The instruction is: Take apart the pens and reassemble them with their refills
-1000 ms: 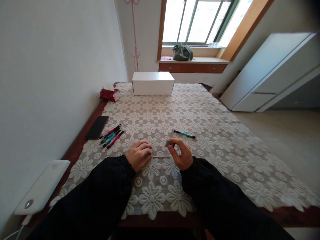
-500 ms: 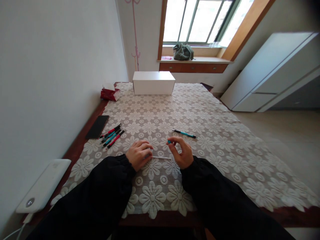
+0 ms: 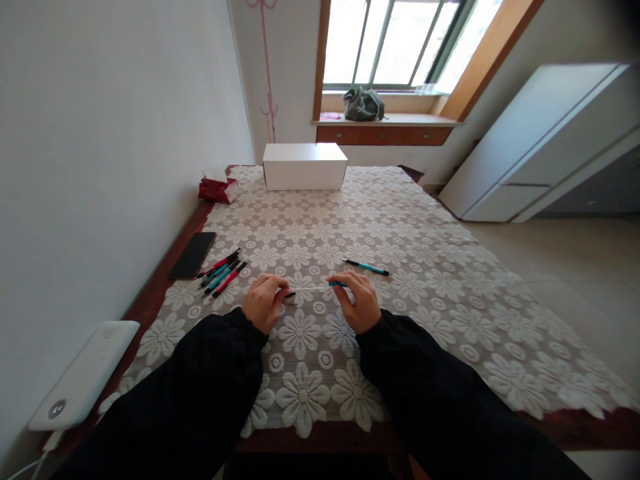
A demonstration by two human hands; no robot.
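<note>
Pen parts are what we are working with: we are holding a thin white refill (image 3: 310,288) level between our two hands, just above the lace cloth (image 3: 400,227) near the front edge of the tabletop (image 3: 156,288). Our left hand (image 3: 264,303) is pinching the refill's dark tip end between thumb and fingers, and our right hand (image 3: 356,301) is gripping a small teal piece (image 3: 338,284) at the other end, so both hands are closed on the same slim rod. Holding it at both ends is keeping so thin a rod steady and straight, we judge, and lets the teal piece line up with it. Whether the teal piece is already seated on the refill we cannot tell at this size. A whole teal pen (image 3: 366,267) is lying just beyond our right hand, apart from it, and a bundle of red and teal pens (image 3: 222,272) is lying to the left beside a black phone (image 3: 193,255), all within easy reach. Farther back a white box (image 3: 305,166) and a red tissue pack (image 3: 218,189) are standing clear of the work. Compared with a second ago, the refill is no longer lying on the cloth under our left fingers: we are now carrying it raised and a little farther from us, and the teal piece, which our right hand was holding up apart from the refill, is now meeting its end.
</note>
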